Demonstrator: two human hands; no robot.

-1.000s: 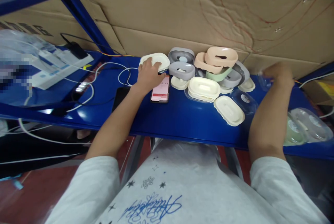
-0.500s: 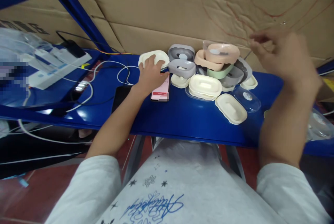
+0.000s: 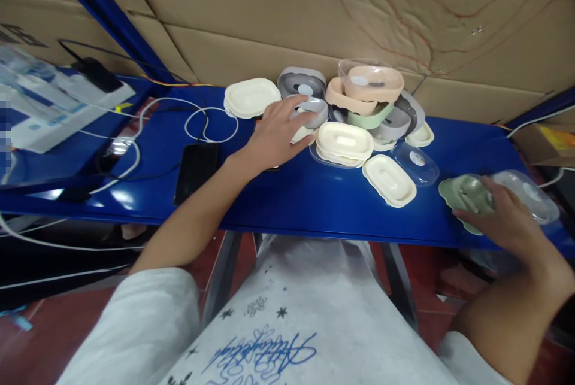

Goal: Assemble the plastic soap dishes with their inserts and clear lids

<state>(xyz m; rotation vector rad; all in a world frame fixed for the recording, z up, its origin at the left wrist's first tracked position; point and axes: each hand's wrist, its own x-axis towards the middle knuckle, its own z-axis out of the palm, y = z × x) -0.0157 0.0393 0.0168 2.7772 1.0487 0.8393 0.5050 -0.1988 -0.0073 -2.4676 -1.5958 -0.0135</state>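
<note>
My left hand [image 3: 281, 127] is open, its fingers spread over a light grey oval soap dish [image 3: 318, 111] and the cream piece below it. Whether its fingertips touch them I cannot tell. The hand mostly covers a phone on the table. At the right, my right hand [image 3: 516, 211] has its thumb and fingers around a green soap dish [image 3: 465, 193] lying near the table's front edge. A clear lid [image 3: 530, 196] lies beside that hand. Between the hands are stacked cream trays [image 3: 345, 141], a single cream tray [image 3: 390, 180] and another clear lid [image 3: 415, 163].
Peach dishes [image 3: 350, 97] are piled at the back, one under a clear cover, with grey dishes [image 3: 302, 82] around them. Cream trays [image 3: 252, 96] sit at back left. A black phone [image 3: 196, 172], white cables and a power strip [image 3: 81, 112] occupy the left side.
My left hand has left the cream trays at back left and moved right to the light grey dish. My right hand has come down from the raised position to the green dish.
</note>
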